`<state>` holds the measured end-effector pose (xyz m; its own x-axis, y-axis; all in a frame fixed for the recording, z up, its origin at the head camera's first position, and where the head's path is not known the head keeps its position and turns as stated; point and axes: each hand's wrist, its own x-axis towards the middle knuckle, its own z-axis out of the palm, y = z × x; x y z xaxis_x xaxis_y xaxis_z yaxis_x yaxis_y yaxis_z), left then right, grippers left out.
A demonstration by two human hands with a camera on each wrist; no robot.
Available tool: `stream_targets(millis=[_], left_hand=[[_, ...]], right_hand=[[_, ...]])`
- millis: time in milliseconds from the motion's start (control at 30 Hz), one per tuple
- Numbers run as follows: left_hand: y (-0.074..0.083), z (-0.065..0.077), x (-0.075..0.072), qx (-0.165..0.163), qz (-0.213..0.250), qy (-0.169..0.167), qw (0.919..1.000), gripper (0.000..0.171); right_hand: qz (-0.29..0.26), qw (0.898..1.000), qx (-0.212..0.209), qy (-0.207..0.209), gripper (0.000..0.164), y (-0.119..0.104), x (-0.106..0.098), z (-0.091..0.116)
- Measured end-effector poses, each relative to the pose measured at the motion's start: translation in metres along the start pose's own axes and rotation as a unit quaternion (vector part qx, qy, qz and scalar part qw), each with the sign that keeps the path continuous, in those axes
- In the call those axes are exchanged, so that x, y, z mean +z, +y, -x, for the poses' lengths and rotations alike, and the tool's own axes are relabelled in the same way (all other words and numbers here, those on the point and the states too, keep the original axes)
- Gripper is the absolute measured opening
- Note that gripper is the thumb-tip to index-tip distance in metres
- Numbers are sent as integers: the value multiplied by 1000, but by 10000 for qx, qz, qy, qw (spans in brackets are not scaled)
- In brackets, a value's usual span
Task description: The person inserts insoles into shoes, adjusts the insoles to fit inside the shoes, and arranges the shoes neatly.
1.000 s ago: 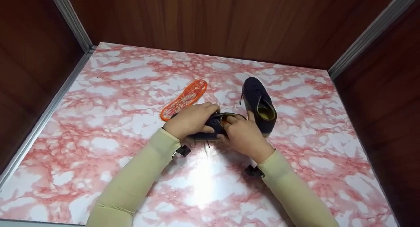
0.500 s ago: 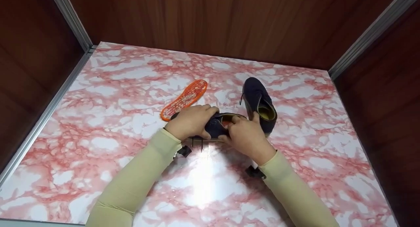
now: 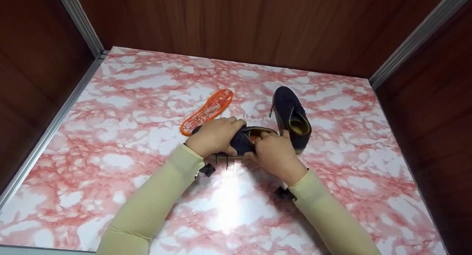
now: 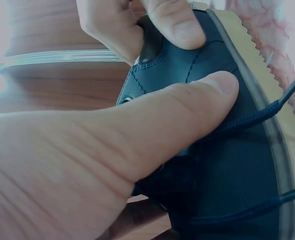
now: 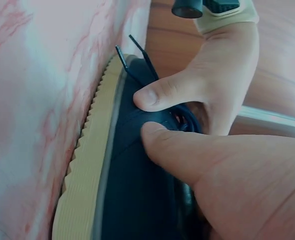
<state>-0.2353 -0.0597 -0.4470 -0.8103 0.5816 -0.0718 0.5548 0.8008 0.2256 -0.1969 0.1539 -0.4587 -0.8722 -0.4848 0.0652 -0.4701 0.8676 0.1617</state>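
A dark navy lace-up shoe [image 3: 241, 143] with a tan sole lies sideways on the table, toe to the left. My left hand [image 3: 215, 136] grips its front part from above, the thumb pressing the near side. My right hand [image 3: 276, 153] holds the side of the shoe's opening, fingers reaching inside and thumb on the outer side. Some orange shows within the opening, partly hidden by those fingers. In the left wrist view, dark laces [image 4: 247, 120] hang across the shoe's side. Both thumbs press close together on the upper in the right wrist view.
An orange-rimmed insole [image 3: 208, 112] lies behind my left hand. A matching navy shoe [image 3: 287, 104], yellowish inside, stands just beyond my right hand. Brown wood-look panels [image 3: 236, 26] enclose the pink-and-white marbled table [image 3: 110, 174] at the back and sides.
The laces on the near side have swung slightly left. My left thumb has moved down a little, and my right fingers have shifted slightly at the opening. The insole and other shoe stay put.
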Motion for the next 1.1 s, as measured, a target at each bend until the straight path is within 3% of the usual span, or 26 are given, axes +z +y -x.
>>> stream_targets(millis=[133,333,533,867,1100], left_hand=[[0,0,-1,39,-24,13,10000,91],[-3,0,2,76,-11,66,9999,91],[-3,0,0,114,36,95,9999,90],[-1,0,0,54,16,86,9999,89],[0,1,1,37,62,93,9999,86]], right_hand=[[139,9998,-114,65,63,1,1,-2],[-315,9972,-558,380,41,4,2,-2],[-366,9937,-840,643,36,8,2,-2],[-677,9947,-694,354,39,6,1,-4],[-507,9904,-705,1074,42,1,0,0]])
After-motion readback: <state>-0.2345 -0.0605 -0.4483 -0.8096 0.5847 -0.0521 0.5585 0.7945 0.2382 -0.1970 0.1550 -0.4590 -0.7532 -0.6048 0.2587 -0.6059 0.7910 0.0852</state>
